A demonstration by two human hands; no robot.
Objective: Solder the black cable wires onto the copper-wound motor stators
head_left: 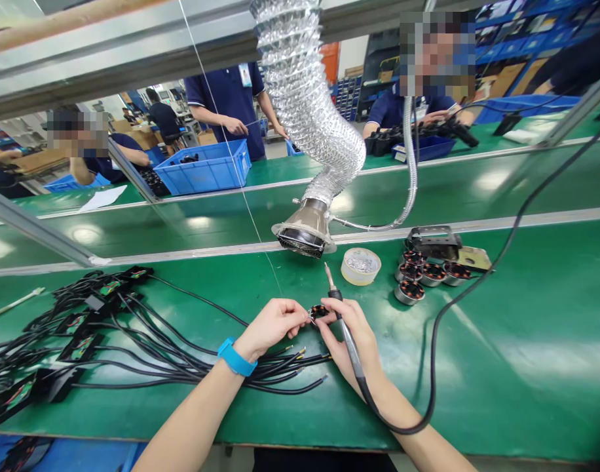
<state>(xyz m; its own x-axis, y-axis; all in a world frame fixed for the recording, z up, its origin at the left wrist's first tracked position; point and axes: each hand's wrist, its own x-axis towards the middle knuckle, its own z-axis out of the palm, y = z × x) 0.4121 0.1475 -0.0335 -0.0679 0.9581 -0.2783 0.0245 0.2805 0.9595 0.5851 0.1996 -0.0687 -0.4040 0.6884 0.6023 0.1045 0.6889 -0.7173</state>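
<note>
The right hand (pixel 352 334) is closed round two things at once: thumb and finger take the round part (pixel 319 313) at its 3 o'clock edge, while the soldering iron (pixel 350 347) lies across the palm, its bare tip pointing to 12. The left hand (pixel 280 321) is pinched narrow at the part's 9 o'clock edge; with the fingers in the way, I can't tell whether it grips the rim or some fine wire. A blue wristband (pixel 238 357) circles that wrist.

The part itself is small and ring-like, dark inside with coppery spots and a pale rim, raised just above the green desk (pixel 516 354).

From it, cable ends (pixel 302 356) with bared tips lie at 7 o'clock, their black leads running to open black housings (pixel 86 344) around 9. A pale tub (pixel 361 269) of silvery bits stands at 1, more silver-sided motor parts (pixel 409 293) cluster at 2, and a duct nozzle (pixel 307 226) hangs at 12.
</note>
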